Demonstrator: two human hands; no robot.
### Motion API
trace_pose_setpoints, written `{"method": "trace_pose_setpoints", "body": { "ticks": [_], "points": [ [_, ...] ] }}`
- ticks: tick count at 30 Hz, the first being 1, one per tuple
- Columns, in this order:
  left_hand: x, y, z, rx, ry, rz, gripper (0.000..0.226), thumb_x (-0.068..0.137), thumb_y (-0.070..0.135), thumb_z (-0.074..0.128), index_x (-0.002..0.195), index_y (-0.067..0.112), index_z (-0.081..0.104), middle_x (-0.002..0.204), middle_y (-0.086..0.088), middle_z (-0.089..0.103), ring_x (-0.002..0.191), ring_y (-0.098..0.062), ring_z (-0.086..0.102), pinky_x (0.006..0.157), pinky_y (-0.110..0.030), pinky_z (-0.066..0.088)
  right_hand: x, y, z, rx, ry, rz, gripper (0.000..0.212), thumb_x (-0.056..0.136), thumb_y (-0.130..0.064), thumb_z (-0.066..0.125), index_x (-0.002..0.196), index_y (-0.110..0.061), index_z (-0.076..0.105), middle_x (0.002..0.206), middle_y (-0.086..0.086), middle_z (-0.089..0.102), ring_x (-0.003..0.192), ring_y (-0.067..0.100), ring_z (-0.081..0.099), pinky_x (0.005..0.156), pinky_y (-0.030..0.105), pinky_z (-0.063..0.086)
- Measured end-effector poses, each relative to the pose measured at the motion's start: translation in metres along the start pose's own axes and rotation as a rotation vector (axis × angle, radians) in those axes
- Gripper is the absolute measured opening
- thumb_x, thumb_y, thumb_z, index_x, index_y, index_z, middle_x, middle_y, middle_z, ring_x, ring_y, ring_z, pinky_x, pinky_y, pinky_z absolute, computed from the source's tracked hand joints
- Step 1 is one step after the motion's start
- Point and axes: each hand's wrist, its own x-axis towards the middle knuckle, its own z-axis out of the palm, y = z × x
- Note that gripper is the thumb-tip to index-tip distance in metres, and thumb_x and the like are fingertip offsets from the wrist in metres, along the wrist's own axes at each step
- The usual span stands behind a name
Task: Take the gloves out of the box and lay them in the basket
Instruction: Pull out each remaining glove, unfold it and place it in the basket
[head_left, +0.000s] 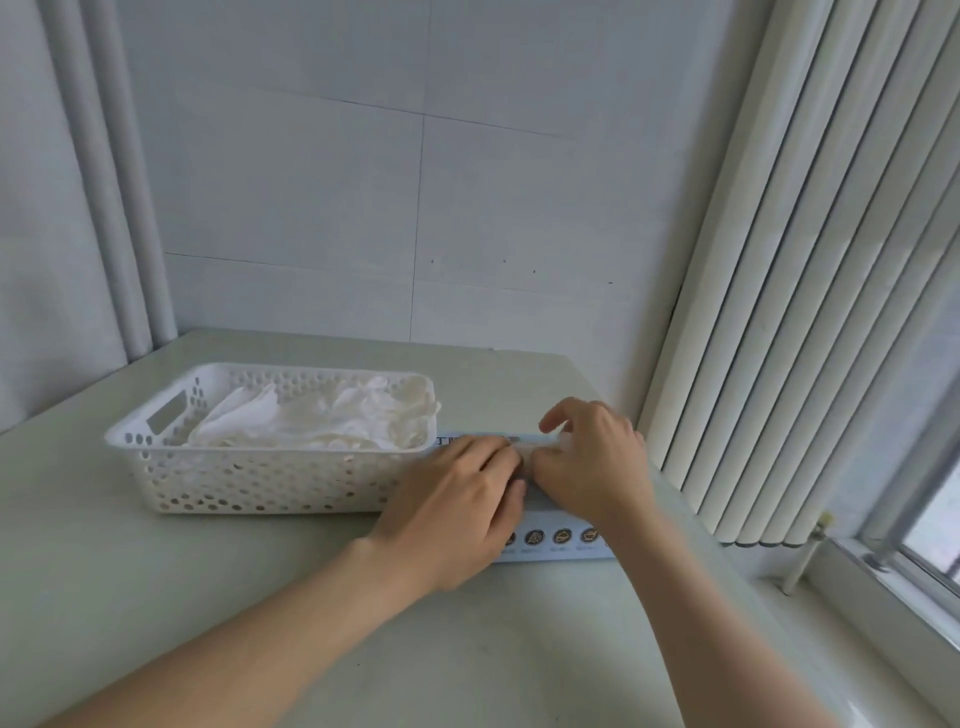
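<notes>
Pale smooth surface (260, 597), white plastic basket (249, 483) full of round holes, already piled with thin crinkly whitish gloves (322, 421). The flat light-blue cardboard box (566, 525) sits just beside it. Left hand (457, 499) lies flat on the box, pinning it. Right hand (597, 462) curls at the slot; can't tell if it's got one. Looks mid-pull, so next up is a gentle tug, then over to the basket.

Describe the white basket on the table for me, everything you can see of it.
The basket is white plastic, rectangular and shallow, its walls pierced with rows of round holes and a slot handle cut in the left end. It stands upright on the table, left of the box and close beside it. Crumpled whitish gloves lie piled inside, nearly to the rim. The left hand hides its near right corner; whether it touches is unclear.
</notes>
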Motion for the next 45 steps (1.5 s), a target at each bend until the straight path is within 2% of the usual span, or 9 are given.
{"method": "trace_pose_setpoints", "body": {
  "ticks": [4,13,17,20,26,30,35,42,45],
  "points": [
    [-0.002,0.002,0.005,0.037,0.014,-0.012,0.038,0.108,0.035,0.033,0.117,0.02,0.068,0.117,0.006,0.069,0.102,-0.014,0.066,0.087,-0.03,0.054,0.0,0.007,-0.001,0.075,0.052,-0.015,0.016,0.081,-0.022,0.064,0.086,-0.029,0.077,0.082,-0.016,0.068,0.082,0.013,0.065,0.086,0.041,0.057],
    [-0.006,0.001,0.003,0.047,-0.003,-0.002,0.038,0.109,0.042,0.035,0.117,0.023,0.067,0.115,0.007,0.065,0.092,-0.016,0.065,0.075,-0.032,0.053,0.005,0.017,0.008,0.165,0.181,-0.237,0.014,0.099,-0.029,0.069,0.102,-0.037,0.079,0.102,-0.015,0.067,0.096,0.01,0.062,0.092,0.038,0.048],
    [-0.006,0.002,0.002,0.031,-0.008,-0.016,0.039,0.108,0.045,0.033,0.12,0.027,0.066,0.121,0.011,0.063,0.093,-0.015,0.065,0.069,-0.026,0.047,0.002,0.013,0.005,0.39,0.262,-0.188,0.01,0.094,-0.027,0.074,0.092,-0.032,0.082,0.1,-0.017,0.07,0.095,0.0,0.063,0.081,0.012,0.043],
    [-0.006,0.002,0.002,-0.007,0.006,-0.035,0.039,0.106,0.047,0.036,0.121,0.029,0.067,0.124,0.013,0.062,0.097,-0.013,0.065,0.069,-0.026,0.048,0.0,0.01,0.002,0.522,0.301,-0.157,0.009,0.093,-0.028,0.077,0.087,-0.029,0.082,0.098,-0.015,0.073,0.098,-0.002,0.065,0.078,0.005,0.041],
    [-0.004,0.0,0.001,-0.099,0.043,-0.067,0.035,0.101,0.051,0.046,0.115,0.028,0.067,0.118,0.016,0.058,0.101,-0.009,0.058,0.073,-0.031,0.054,0.002,0.007,-0.003,0.852,0.32,-0.024,0.023,0.098,-0.04,0.076,0.085,-0.021,0.078,0.085,-0.012,0.075,0.086,0.007,0.071,0.077,0.028,0.055],
    [-0.004,0.0,0.0,-0.115,0.032,-0.069,0.036,0.101,0.054,0.047,0.119,0.028,0.065,0.12,0.016,0.057,0.101,-0.008,0.059,0.074,-0.029,0.054,0.002,0.006,-0.008,1.018,0.343,0.024,0.044,0.104,-0.043,0.067,0.084,-0.003,0.07,0.065,-0.007,0.056,0.062,0.009,0.048,0.064,0.026,0.043],
    [-0.006,0.0,-0.005,-0.259,0.093,-0.087,0.03,0.102,0.049,0.054,0.118,0.025,0.047,0.113,0.014,0.059,0.098,-0.008,0.061,0.077,-0.033,0.055,0.001,0.003,-0.008,1.063,0.367,0.021,0.036,0.108,-0.038,0.061,0.091,-0.008,0.072,0.067,-0.012,0.061,0.064,0.004,0.054,0.066,0.02,0.046],
    [-0.003,0.005,-0.013,-0.505,0.238,-0.186,0.043,0.099,0.042,0.068,0.133,0.025,0.048,0.117,0.014,0.07,0.103,-0.005,0.07,0.082,-0.037,0.061,-0.013,-0.013,-0.013,0.9,0.063,-0.181,0.025,0.099,-0.034,0.074,0.095,-0.011,0.083,0.082,-0.002,0.081,0.079,0.012,0.076,0.074,0.028,0.059],
    [-0.004,0.003,-0.012,-0.491,0.309,-0.198,0.02,0.1,0.02,0.066,0.118,0.022,0.059,0.097,0.012,0.072,0.084,-0.011,0.072,0.068,-0.044,0.06,-0.017,-0.016,-0.015,0.964,-0.138,-0.162,0.023,0.109,-0.019,0.057,0.111,-0.008,0.077,0.089,0.008,0.082,0.085,0.017,0.077,0.075,0.021,0.058]
  ]
}}
